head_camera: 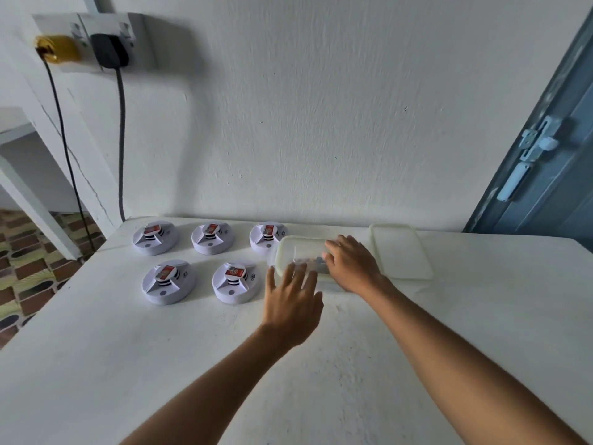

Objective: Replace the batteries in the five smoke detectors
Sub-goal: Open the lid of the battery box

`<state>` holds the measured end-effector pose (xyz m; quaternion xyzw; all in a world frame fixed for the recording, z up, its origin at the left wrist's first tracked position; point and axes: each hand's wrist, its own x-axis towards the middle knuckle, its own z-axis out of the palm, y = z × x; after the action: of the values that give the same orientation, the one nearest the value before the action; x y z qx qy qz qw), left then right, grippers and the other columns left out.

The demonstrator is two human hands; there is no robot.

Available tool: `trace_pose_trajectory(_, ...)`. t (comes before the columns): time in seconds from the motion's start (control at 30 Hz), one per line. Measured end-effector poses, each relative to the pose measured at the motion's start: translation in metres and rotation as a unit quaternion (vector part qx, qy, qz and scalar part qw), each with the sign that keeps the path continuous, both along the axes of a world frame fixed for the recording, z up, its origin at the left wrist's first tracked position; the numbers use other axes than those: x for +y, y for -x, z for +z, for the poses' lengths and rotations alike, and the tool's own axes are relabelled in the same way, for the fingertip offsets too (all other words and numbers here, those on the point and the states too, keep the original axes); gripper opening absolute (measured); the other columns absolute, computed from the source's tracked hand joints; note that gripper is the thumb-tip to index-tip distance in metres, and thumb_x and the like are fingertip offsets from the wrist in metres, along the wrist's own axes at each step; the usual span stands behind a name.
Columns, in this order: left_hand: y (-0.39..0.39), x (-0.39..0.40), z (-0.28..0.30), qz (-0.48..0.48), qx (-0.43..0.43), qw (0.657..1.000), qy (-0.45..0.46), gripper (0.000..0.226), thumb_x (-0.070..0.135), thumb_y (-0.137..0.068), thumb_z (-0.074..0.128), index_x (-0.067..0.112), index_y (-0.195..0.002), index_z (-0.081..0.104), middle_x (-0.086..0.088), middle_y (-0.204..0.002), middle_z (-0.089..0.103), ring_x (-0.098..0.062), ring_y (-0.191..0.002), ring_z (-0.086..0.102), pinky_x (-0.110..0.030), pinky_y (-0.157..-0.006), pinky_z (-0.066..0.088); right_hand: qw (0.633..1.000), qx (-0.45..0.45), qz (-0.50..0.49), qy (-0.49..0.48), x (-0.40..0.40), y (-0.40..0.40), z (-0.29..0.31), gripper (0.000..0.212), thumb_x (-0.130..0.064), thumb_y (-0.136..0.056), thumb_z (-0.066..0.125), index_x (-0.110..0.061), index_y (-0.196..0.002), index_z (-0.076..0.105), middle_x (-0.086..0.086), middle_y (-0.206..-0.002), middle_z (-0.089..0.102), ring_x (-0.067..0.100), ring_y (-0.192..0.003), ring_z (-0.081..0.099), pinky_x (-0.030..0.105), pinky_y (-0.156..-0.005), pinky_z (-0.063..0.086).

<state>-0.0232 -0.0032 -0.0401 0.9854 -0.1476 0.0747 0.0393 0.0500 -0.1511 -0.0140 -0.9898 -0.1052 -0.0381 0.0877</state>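
While the five smoke detectors [195,261] sit in two rows on the surface [449,316], the right hand [351,264] is dipped into the lidless container [296,252], perhaps pinching a battery, though its grip cannot be made out; the left hand [290,303] is spread loose at the near wall. A battery must be lifted out next.

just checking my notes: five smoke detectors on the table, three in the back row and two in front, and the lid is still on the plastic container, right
Not quite. The head view shows the lid is off, lying flat on the table to the right of the open plastic container. The rest holds: five smoke detectors, three in the back row and two in front.
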Motion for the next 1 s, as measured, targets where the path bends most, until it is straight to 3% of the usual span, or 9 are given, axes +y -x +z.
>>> trace_pose_trajectory(0.1, -0.005, 0.005, 0.005, 0.012, 0.019, 1.000, -0.017, 0.059, 0.044, -0.096, 0.018, 0.017, -0.143, 0.041, -0.006, -0.155, 0.032, -0.029, -0.145, 0.025, -0.071, -0.109, 0.010, 0.997, 0.005, -0.048, 0.057, 0.005, 0.016, 0.006, 0.049, -0.042, -0.101, 0.029, -0.011, -0.135, 0.046, 0.015, -0.133, 0.048, 0.032, -0.120, 0.045, 0.041, -0.095, 0.040)
trace_pose_trajectory(0.17, -0.011, 0.009, 0.011, 0.028, 0.036, 0.999, -0.014, 0.055, 0.046, -0.101, 0.016, 0.023, -0.150, 0.027, -0.001, -0.162, 0.013, -0.027, -0.149, -0.001, -0.070, -0.107, -0.009, 0.993, 0.009, -0.071, 0.092, 0.010, 0.028, 0.009, 0.052, -0.045, -0.100, 0.028, -0.008, -0.130, 0.049, 0.018, -0.129, 0.050, 0.033, -0.116, 0.046, 0.040, -0.091, 0.041)
trace_pose_trajectory(0.3, -0.025, 0.011, 0.020, 0.046, 0.070, 0.997, 0.001, 0.055, 0.050, -0.101, 0.014, 0.026, -0.150, 0.026, -0.002, -0.162, 0.009, -0.026, -0.149, -0.010, -0.074, -0.106, -0.010, 0.990, 0.006, -0.097, 0.102, 0.015, 0.045, 0.016, 0.057, -0.048, -0.100, 0.027, -0.003, -0.121, 0.055, 0.019, -0.121, 0.053, 0.031, -0.109, 0.049, 0.036, -0.082, 0.042)
trace_pose_trajectory(0.47, -0.044, 0.015, 0.025, 0.040, 0.104, 0.994, -0.014, 0.069, 0.058, -0.098, 0.012, 0.015, -0.152, 0.016, -0.002, -0.163, 0.004, -0.026, -0.148, -0.013, -0.074, -0.105, -0.010, 0.996, 0.026, -0.084, 0.030, 0.020, 0.061, 0.019, 0.061, -0.055, -0.098, 0.027, -0.007, -0.121, 0.056, 0.014, -0.119, 0.052, 0.026, -0.106, 0.052, 0.029, -0.073, 0.040)
trace_pose_trajectory(0.6, -0.053, 0.024, 0.024, 0.016, 0.110, 0.994, -0.021, 0.073, 0.062, -0.096, 0.016, 0.016, -0.153, 0.012, -0.001, -0.163, -0.001, -0.026, -0.148, -0.013, -0.075, -0.106, -0.006, 0.995, 0.002, -0.083, -0.061, 0.016, 0.072, 0.014, 0.044, -0.047, -0.097, 0.042, -0.015, -0.127, 0.052, 0.010, -0.119, 0.051, 0.021, -0.100, 0.055, 0.022, -0.071, 0.041)
trace_pose_trajectory(0.67, -0.054, 0.026, 0.024, 0.012, 0.109, 0.994, -0.020, 0.074, 0.062, -0.095, 0.017, 0.016, -0.153, 0.013, 0.000, -0.163, 0.000, -0.025, -0.148, -0.013, -0.075, -0.106, -0.005, 0.980, -0.038, -0.100, -0.169, 0.015, 0.080, 0.006, 0.022, -0.033, -0.093, 0.056, -0.015, -0.106, 0.054, 0.004, -0.098, 0.054, 0.014, -0.079, 0.053, 0.013, -0.057, 0.034)
trace_pose_trajectory(0.8, -0.057, 0.027, 0.024, 0.008, 0.113, 0.993, -0.008, 0.074, 0.063, -0.095, 0.021, 0.017, -0.153, 0.015, 0.000, -0.163, 0.002, -0.026, -0.148, -0.011, -0.075, -0.106, -0.003, 0.891, 0.050, -0.175, -0.416, 0.015, 0.090, 0.003, 0.019, -0.014, -0.085, 0.064, -0.009, -0.069, 0.054, 0.003, -0.063, 0.053, 0.012, -0.052, 0.046, 0.018, -0.048, 0.035)
trace_pose_trajectory(0.9, -0.059, 0.028, 0.024, 0.005, 0.119, 0.993, 0.004, 0.074, 0.063, -0.095, 0.024, 0.018, -0.152, 0.017, -0.001, -0.163, 0.003, -0.027, -0.148, -0.011, -0.075, -0.106, -0.003, 0.750, 0.237, -0.219, -0.578, 0.014, 0.099, 0.014, 0.016, -0.016, -0.088, 0.062, -0.002, -0.080, 0.064, 0.010, -0.065, 0.063, 0.014, -0.045, 0.052, 0.018, -0.040, 0.035)
trace_pose_trajectory(1.0, -0.060, 0.028, 0.023, 0.005, 0.125, 0.992, 0.019, 0.074, 0.063, -0.094, 0.026, 0.017, -0.151, 0.019, 0.000, -0.163, 0.004, -0.026, -0.148, -0.011, -0.075, -0.107, -0.001, 0.599, 0.368, -0.256, -0.663, 0.025, 0.109, 0.005, 0.017, -0.016, -0.088, 0.064, -0.003, -0.096, 0.058, 0.016, -0.089, 0.066, 0.021, -0.060, 0.064, 0.018, -0.037, 0.037)
